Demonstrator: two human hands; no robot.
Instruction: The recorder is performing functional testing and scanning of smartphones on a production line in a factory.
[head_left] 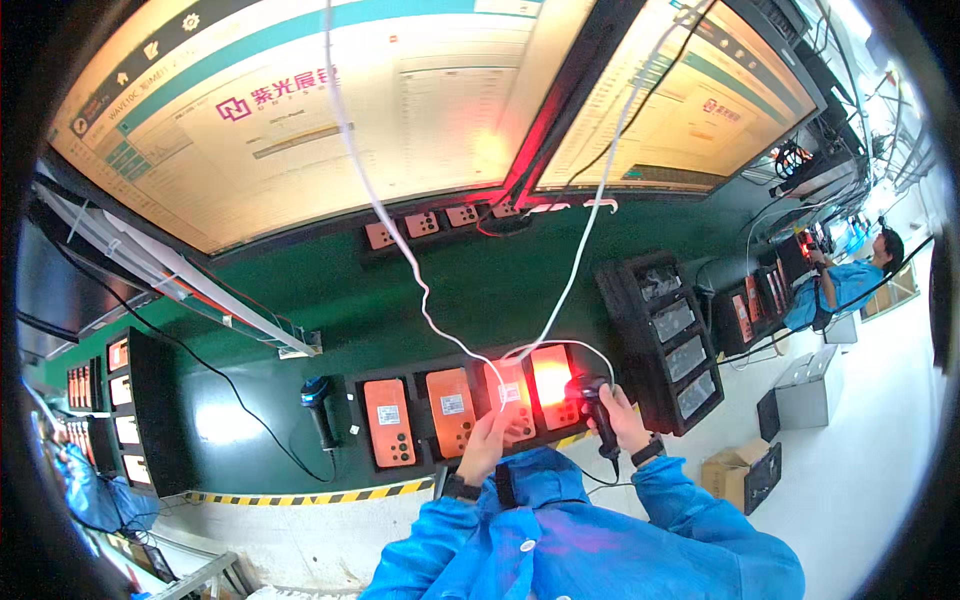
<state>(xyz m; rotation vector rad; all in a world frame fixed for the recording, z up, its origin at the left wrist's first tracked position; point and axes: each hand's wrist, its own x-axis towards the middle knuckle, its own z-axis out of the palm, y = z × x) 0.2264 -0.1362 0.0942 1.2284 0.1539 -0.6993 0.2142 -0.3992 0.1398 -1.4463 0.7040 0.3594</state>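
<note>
We are apparently scanning the rightmost orange rectangular phone (553, 378) in the black tray (419, 400), our right hand (626, 425) gripping a black pistol-shaped scanner (600, 415), our left hand (487, 447) half-curling at the adjacent orange phone (513, 402), its hold unclear, the next move probably needing steady aim.

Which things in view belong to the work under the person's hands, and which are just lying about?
In use:
black scanner in the right hand
brightly lit phone
neighbouring phone at the left hand

Lying about:
second scanner on the green bench
cardboard box on the floor
</note>
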